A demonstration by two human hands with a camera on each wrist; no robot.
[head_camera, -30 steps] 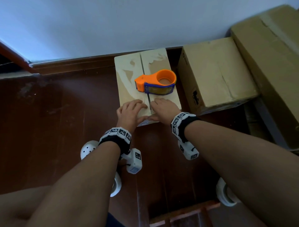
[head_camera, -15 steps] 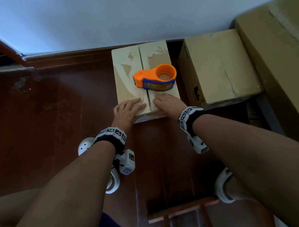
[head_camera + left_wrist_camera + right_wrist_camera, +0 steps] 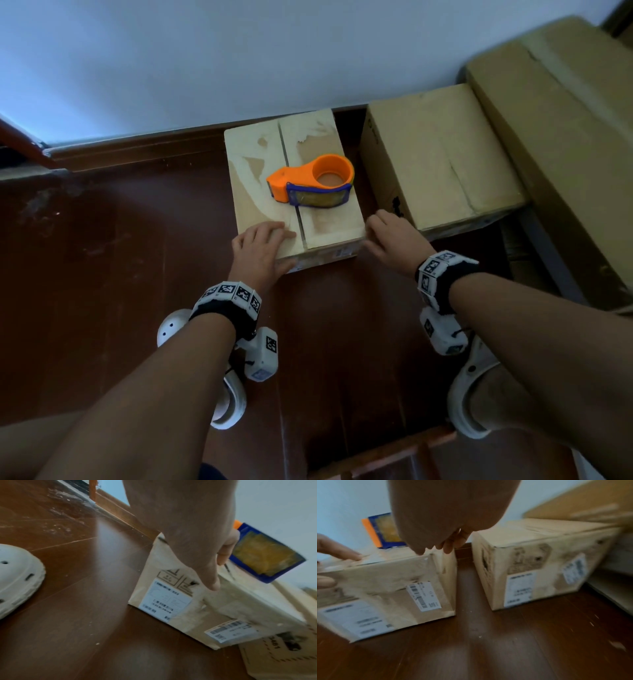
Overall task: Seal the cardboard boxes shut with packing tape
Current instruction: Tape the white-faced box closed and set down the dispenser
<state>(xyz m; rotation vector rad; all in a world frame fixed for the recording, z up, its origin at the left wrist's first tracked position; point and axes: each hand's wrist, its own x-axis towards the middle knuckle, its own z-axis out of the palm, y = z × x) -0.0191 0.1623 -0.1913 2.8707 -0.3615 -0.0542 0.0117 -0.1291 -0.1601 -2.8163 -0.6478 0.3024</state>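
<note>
A small pale cardboard box [image 3: 253, 164] stands on the dark wood floor against the wall, its top flaps closed along a middle seam. An orange and blue tape dispenser [image 3: 308, 181] lies on its top, also seen in the wrist views [image 3: 265, 555] [image 3: 383, 532]. My left hand [image 3: 260, 243] rests flat on the near left of the top, with the thumb down the front face [image 3: 211, 580]. My right hand [image 3: 394, 236] sits at the box's near right corner, and its loosely bent fingers [image 3: 448, 546] touch the top right edge. Neither hand holds the dispenser.
A second brown box [image 3: 438, 154] stands just right of the small one, with a narrow gap between them. A larger box [image 3: 565, 120] is behind it on the right. My feet in white clogs [image 3: 233, 401] [image 3: 469, 387] are below my arms. A wooden rail [image 3: 376, 455] crosses the bottom.
My right hand has slid off the top near the seam to the box's near right corner. My left hand stays on the near left of the top.
</note>
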